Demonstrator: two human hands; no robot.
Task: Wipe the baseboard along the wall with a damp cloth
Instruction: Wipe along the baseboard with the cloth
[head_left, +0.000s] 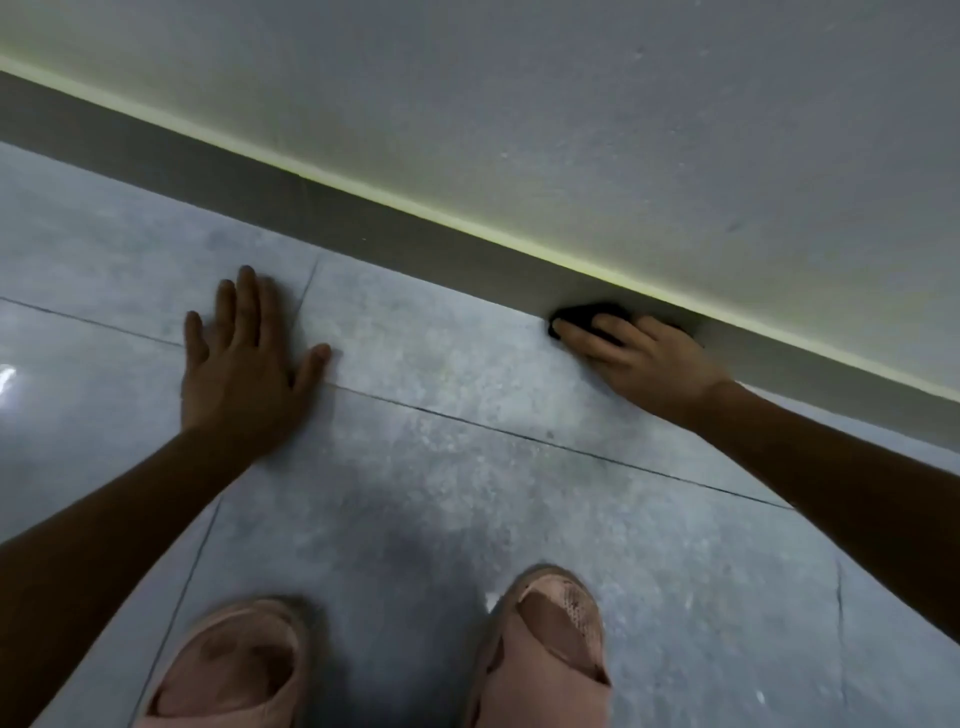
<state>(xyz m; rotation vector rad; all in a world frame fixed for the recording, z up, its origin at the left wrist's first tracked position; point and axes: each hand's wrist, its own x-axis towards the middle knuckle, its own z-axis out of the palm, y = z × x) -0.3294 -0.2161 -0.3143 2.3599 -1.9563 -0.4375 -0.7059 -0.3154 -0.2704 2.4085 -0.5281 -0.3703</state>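
job: wiping, partly done, I think | right hand (639, 358) presses cloth (582, 316) on baseboard (363, 228) | left hand (244, 364) flat on floor (467, 431) near baseboard | clean parts: cannot tell

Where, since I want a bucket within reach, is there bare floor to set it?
Bare tile lies between the left hand and the right hand, in front of the baseboard, and between both hands and the slippers. Crowded only where the right hand presses the dark cloth to the baseboard.
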